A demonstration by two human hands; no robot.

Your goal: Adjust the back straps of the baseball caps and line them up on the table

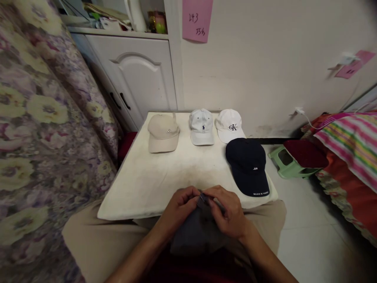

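A dark grey cap (193, 234) rests in my lap at the table's near edge. Both hands meet at its strap (202, 200), where a small metal-looking buckle shows. My left hand (183, 202) is closed, pinching the strap from the left with thumb and forefinger. From the other side my right hand (226, 208) is closed too, its fingers and thumb gripping the strap and the cap's edge. Parts of the cap lie hidden under my hands and forearms. Nearest to my right hand on the table is a navy cap (246, 161) with white lettering on its brim.
On the cream-covered table (138, 184) stand a beige cap (163, 131), a pale blue cap (202, 127) and a white cap (229, 124). Behind are a wall and a white cabinet (141, 70). A floral curtain (44, 137) hangs left; a green stool (285, 167) and a bed are right.
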